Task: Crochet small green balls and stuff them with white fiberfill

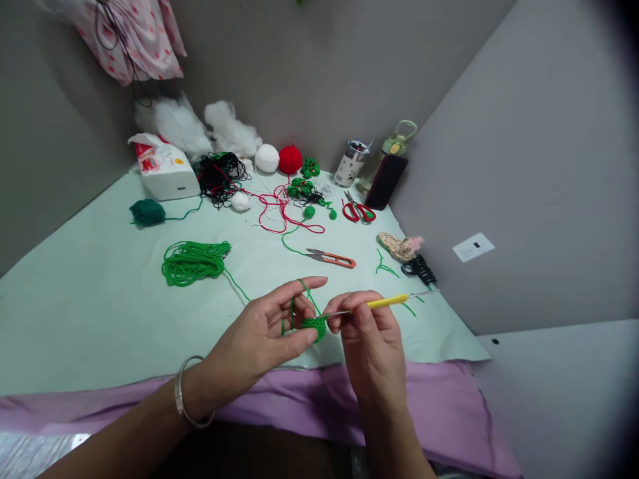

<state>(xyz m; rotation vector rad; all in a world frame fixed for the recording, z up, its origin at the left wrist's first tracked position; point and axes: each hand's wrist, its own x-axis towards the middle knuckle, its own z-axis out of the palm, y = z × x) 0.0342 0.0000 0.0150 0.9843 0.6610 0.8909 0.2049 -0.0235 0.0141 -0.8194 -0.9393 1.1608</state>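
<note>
Between thumb and fingers, my left hand [264, 329] pinches a small round green crochet piece [315, 327]. Green yarn loops around its fingers, and the index finger is stretched out with a strand over it. My right hand [372, 332] grips a crochet hook [387, 302] by its yellow handle. The hook's metal tip meets the top edge of the crochet piece. From my left hand the working strand runs back to a loose green yarn skein [194, 263] on the table.
Orange thread snips [332, 258] lie just beyond my hands. Red-handled scissors [358, 211], a phone [387, 181] and a pen cup [351, 164] are at the back right. A red yarn ball [290, 159], tangled black yarn [219, 178] and a tissue pack [167, 173] sit farther back.
</note>
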